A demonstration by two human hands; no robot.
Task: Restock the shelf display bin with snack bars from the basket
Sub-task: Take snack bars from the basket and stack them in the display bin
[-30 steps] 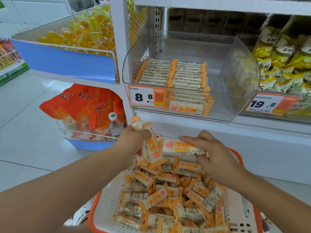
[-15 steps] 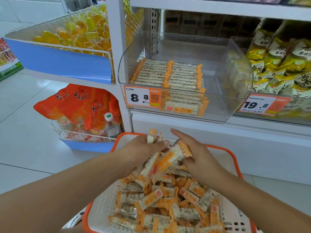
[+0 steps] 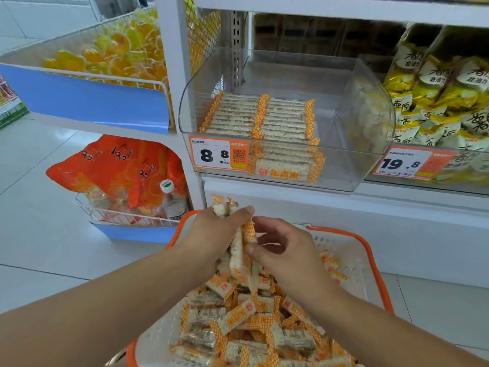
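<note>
An orange-rimmed white basket (image 3: 375, 263) holds a heap of snack bars (image 3: 248, 329) in clear wrappers with orange checked ends. My left hand (image 3: 211, 237) grips a bunch of upright bars (image 3: 236, 250) above the basket. My right hand (image 3: 285, 250) pinches the same bunch from the right side. Above, the clear shelf display bin (image 3: 352, 123) holds two neat rows of the same bars (image 3: 256, 117) on its left side; its right half is bare.
A price tag reading 8.8 (image 3: 218, 154) is on the bin's front. Yellow snack bags (image 3: 436, 96) fill the neighbouring bin on the right. Left of the shelf post (image 3: 174, 75) are a blue-fronted wire bin of yellow sweets (image 3: 105, 56) and orange bags (image 3: 119, 170) lower down.
My right hand brought one bar from the basket to the bunch in my left hand and now pinches it there. Both hands have risen slightly above the heap.
</note>
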